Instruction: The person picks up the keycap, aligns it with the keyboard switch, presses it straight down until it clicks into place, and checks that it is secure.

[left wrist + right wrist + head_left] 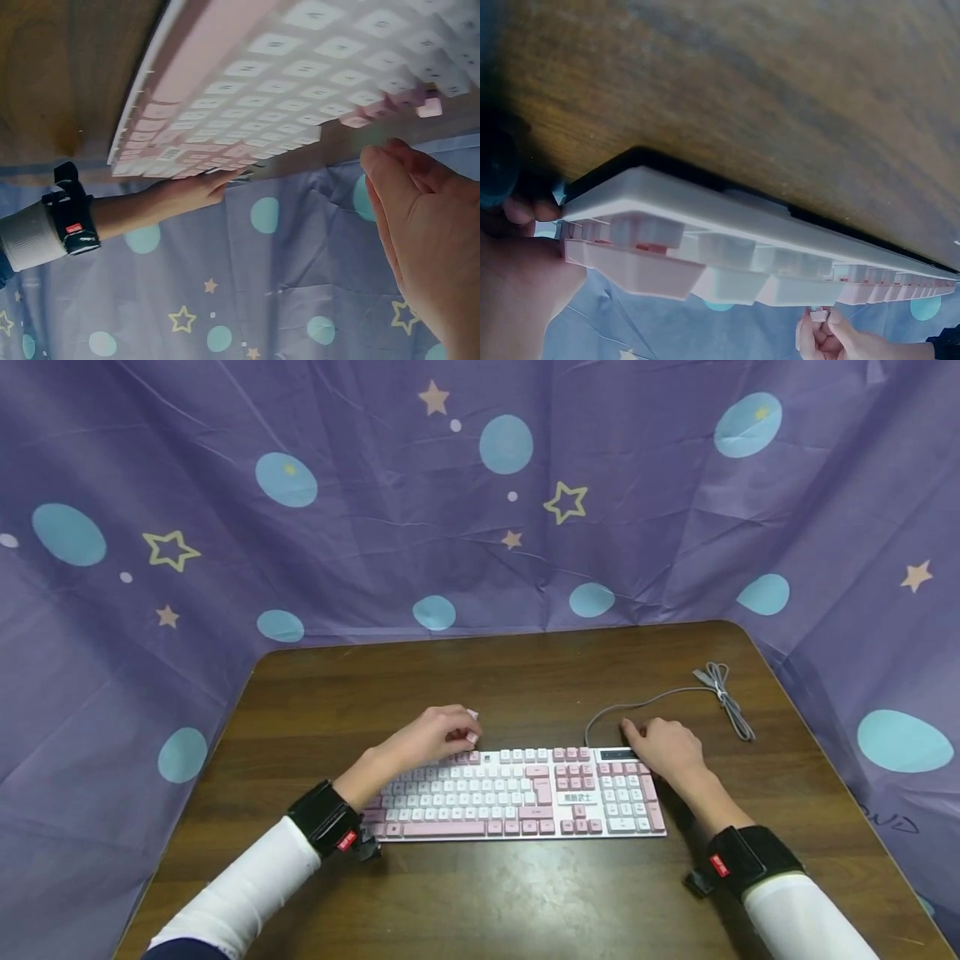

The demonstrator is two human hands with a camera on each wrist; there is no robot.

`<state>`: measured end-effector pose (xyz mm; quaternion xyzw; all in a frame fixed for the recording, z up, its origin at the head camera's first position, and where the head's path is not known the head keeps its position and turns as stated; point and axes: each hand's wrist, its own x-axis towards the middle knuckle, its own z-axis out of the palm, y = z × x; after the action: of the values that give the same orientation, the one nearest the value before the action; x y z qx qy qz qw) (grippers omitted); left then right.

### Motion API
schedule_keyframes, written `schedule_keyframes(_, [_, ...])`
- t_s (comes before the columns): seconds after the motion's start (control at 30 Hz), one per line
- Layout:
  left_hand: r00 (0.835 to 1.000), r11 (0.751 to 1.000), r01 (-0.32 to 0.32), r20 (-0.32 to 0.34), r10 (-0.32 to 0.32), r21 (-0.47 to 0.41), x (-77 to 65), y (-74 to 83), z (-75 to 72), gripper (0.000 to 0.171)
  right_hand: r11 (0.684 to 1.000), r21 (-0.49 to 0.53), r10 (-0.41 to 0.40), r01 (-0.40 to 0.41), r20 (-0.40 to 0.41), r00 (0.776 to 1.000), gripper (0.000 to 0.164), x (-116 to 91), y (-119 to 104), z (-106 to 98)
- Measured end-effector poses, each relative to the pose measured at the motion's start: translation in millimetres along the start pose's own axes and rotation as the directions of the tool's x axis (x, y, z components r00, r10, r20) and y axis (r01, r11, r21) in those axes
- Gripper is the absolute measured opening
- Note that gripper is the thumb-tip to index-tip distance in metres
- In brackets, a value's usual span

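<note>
A white and pink keyboard (465, 799) lies on the wooden table. My left hand (429, 739) is over its back edge, left of the middle, and pinches a small pale keycap (820, 316) between thumb and fingers. Another pink keycap (429, 108) shows just past the pink keys in the left wrist view; whether it lies on the table cannot be told. In the top row, beside the left fingertips, one spot (487, 758) looks dark, unlike the keys around it. My right hand (670, 748) grips the keyboard's back right corner, its fingers partly hidden.
A grey cable (652, 700) runs from the keyboard's back edge to a tied bundle (726, 697) at the back right of the table (517, 893). A purple curtain (390, 527) with stars and blue spots hangs round the back and sides. Both wrists wear black straps (326, 817).
</note>
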<state>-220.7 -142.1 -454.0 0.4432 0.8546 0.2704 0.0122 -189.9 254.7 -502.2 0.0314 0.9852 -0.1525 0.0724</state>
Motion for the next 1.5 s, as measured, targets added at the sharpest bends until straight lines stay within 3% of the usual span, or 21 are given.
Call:
schedule_keyframes(0.1, [1.000,0.999,0.021,-0.001,-0.021,-0.025,1.6,4.2,5.2,0.018,1.000,-0.002,0.000,0.000,-0.007,1.000,0.073,-0.1,0.2,0.7])
schedule_keyframes(0.33, [0.982,0.981,0.182,0.059,-0.178,-0.072,-0.6,5.9,17.1,0.019,1.000,0.000,0.000,0.000,-0.010,1.000,0.070,-0.4,-1.0,0.0])
schedule_keyframes(0.6, [0.972,0.959,0.231,0.082,-0.220,-0.165,-2.4,-0.1,32.0,0.016,1.000,-0.005,0.006,-0.006,-0.008,1.000,0.069,-0.3,-0.6,0.6])
schedule_keyframes(0.7, [0.975,0.964,0.219,0.083,-0.208,-0.153,-1.1,0.3,33.8,0.015,1.000,-0.003,0.004,-0.004,-0.005,1.000,0.069,0.0,-0.5,1.1])
schedule_keyframes(0.87, [0.992,0.986,0.117,0.054,-0.111,-0.119,2.7,1.2,33.8,0.009,1.000,0.003,0.000,0.000,-0.013,1.000,0.068,0.4,0.1,0.8])
schedule_keyframes(0.97, [0.988,0.973,0.146,0.065,-0.137,-0.179,3.8,-0.1,33.3,0.009,1.000,0.013,-0.006,0.007,-0.016,1.000,0.068,-0.4,1.1,0.0])
schedule_keyframes(1.17, [0.956,0.911,0.271,0.196,-0.218,-0.310,8.8,-8.7,30.1,0.021,1.000,0.022,-0.005,0.005,-0.012,1.000,0.069,-3.4,1.4,2.7])
schedule_keyframes(1.23, [0.932,0.896,0.320,0.273,-0.239,-0.309,12.1,-10.6,26.6,0.025,1.000,0.025,-0.004,0.004,-0.006,1.000,0.070,-3.8,0.8,3.4])
schedule_keyframes(1.3, [0.897,0.883,0.374,0.350,-0.268,-0.284,15.2,-11.3,22.6,0.025,1.000,0.027,-0.008,0.009,-0.006,1.000,0.070,-3.8,0.1,3.3])
schedule_keyframes(1.4, [0.852,0.874,0.428,0.426,-0.305,-0.231,20.4,-11.3,17.7,0.019,1.000,0.028,-0.008,0.009,-0.018,1.000,0.068,-3.0,-0.9,1.4])
schedule_keyframes(1.5, [0.847,0.880,0.424,0.439,-0.301,-0.213,23.5,-12.9,15.7,0.016,1.000,0.027,-0.009,0.010,-0.028,1.000,0.067,-1.5,-1.8,-0.6])
